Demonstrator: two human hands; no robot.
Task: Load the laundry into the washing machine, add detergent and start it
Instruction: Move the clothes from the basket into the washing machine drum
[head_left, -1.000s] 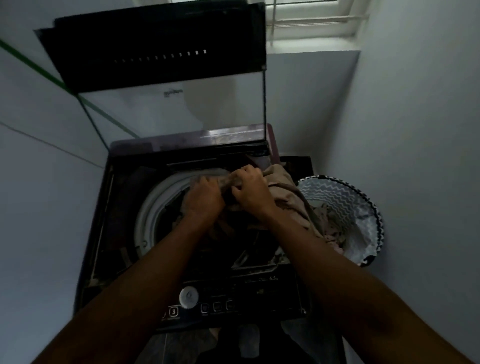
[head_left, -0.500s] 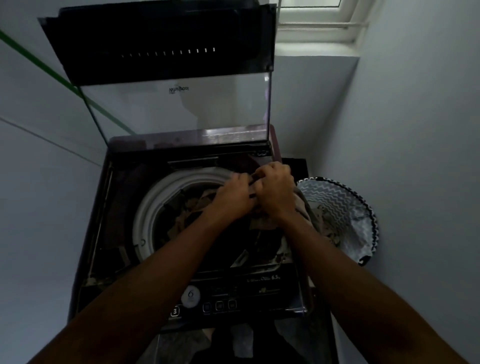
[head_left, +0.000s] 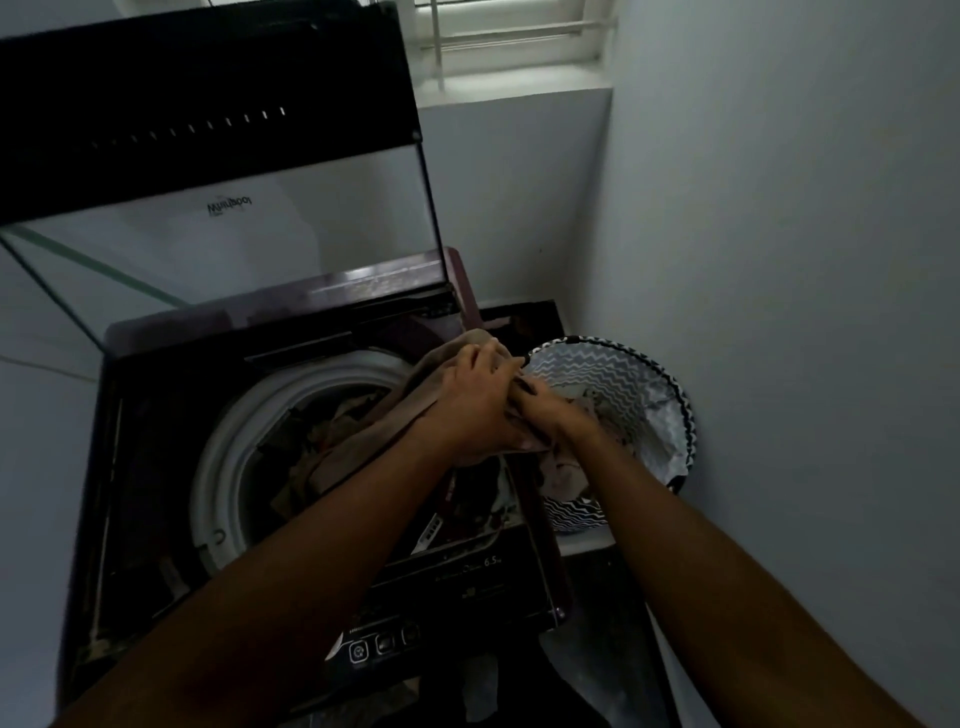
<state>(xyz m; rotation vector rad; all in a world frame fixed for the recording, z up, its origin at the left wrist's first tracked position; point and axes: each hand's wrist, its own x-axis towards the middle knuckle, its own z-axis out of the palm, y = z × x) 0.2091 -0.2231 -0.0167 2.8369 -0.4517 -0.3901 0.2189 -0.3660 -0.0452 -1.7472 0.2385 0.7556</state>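
Brownish cloth, one garment (head_left: 363, 452) of the laundry, stretches from my hands down into the drum (head_left: 228, 452) of the washing machine (head_left: 156, 571), where other dull-coloured pieces already lie in a heap. My left hand (head_left: 472, 400) has its fingers curled round a bunch of that cloth at the right rim of the opening. My right hand (head_left: 545, 410) is pressed close against it and also grips fabric, though I cannot tell whether it is the same garment or a paler piece coming out of the basket (head_left: 649, 384). Both hands sit right at the gap between machine and basket.

I judge the loading step is in hand, and not finished: pale laundry (head_left: 566, 473) still lies in the zigzag-patterned basket, which stands just beside the machine on its right. The next move, as I read it, calls for carrying the gripped bunch leftward over the white drum ring and letting it drop, taking care that no trailing end hangs over the rim. Detergent and the start come later; I see no detergent container from here.

Dark and glossy, the machine top has its lid (head_left: 208, 130) raised upright at the back, and the control panel (head_left: 384, 644) with small buttons near me, partly under my left forearm. The room is a narrow, dim corner with pale walls close on both sides and a louvred window (head_left: 509, 31) high behind the machine.
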